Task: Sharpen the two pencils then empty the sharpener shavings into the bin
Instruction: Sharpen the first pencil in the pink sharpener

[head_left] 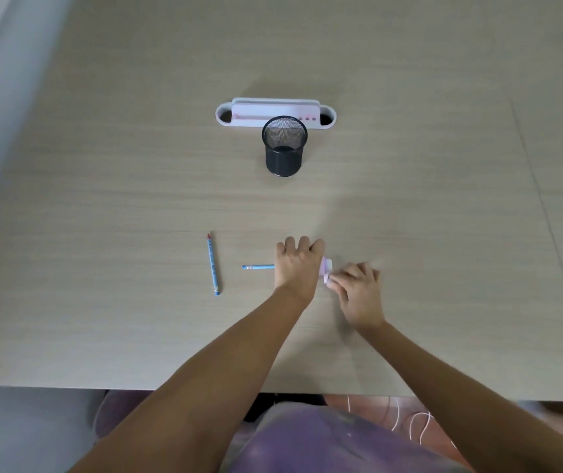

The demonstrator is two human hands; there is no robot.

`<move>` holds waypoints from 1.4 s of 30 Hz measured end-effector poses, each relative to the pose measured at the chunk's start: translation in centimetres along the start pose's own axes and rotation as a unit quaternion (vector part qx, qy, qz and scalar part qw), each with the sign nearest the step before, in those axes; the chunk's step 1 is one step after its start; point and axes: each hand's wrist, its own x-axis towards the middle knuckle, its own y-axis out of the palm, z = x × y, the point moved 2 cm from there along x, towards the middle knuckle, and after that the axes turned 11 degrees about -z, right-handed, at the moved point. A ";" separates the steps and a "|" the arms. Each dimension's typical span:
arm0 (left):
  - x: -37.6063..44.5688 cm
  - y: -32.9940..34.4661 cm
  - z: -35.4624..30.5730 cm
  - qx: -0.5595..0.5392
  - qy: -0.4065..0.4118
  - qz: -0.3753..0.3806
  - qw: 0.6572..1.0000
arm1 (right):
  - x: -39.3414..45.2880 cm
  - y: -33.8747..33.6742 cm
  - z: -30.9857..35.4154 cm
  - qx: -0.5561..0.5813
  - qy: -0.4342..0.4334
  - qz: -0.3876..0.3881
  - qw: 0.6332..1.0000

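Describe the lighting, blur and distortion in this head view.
Head view: soft, even light; the mesh bin casts only a faint shadow on the table. The right hand is slightly motion-blurred at the pink sharpener; the left hand and loose pencil look sharper. Wide-angle bending curves the table seam at right; the left edge is smeared.

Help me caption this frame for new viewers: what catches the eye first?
Two bare hands meet near the table's front: the left hand holds a blue pencil, the right hand a pink sharpener. A second pencil lies to their left. Farther back stands a black mesh cup before a white desk organizer.
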 end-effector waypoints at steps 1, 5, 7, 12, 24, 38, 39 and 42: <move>0.1 0.1 0.0 0.000 -0.001 -0.002 1.000 | -1.1 -0.6 0.3 0.027 0.013 -0.001 1.000; -0.1 -0.1 0.1 0.006 0.002 -0.014 1.000 | -1.1 -3.8 1.6 0.104 0.039 -0.042 0.993; -0.2 -0.2 0.1 0.003 0.006 -0.015 1.000 | 1.4 -4.5 1.9 0.109 0.048 -0.062 0.991; 0.0 0.3 0.1 -0.007 0.008 -0.010 1.000 | 7.0 -1.2 0.0 0.106 0.114 -0.013 0.988; -0.2 0.0 -0.2 0.011 0.002 -0.022 1.000 | -1.1 -4.1 1.6 0.153 0.116 -0.021 0.981; -0.3 0.1 -0.3 0.007 -0.001 -0.004 1.000 | 1.3 2.0 -1.1 0.110 0.201 -0.010 0.973; -0.3 0.0 -0.2 0.013 -0.002 0.005 1.000 | 0.9 2.0 -0.9 0.107 0.199 -0.015 0.974; -0.5 -0.3 -0.2 0.019 -0.004 0.019 1.000 | 0.6 1.7 -0.6 0.103 0.187 -0.017 0.977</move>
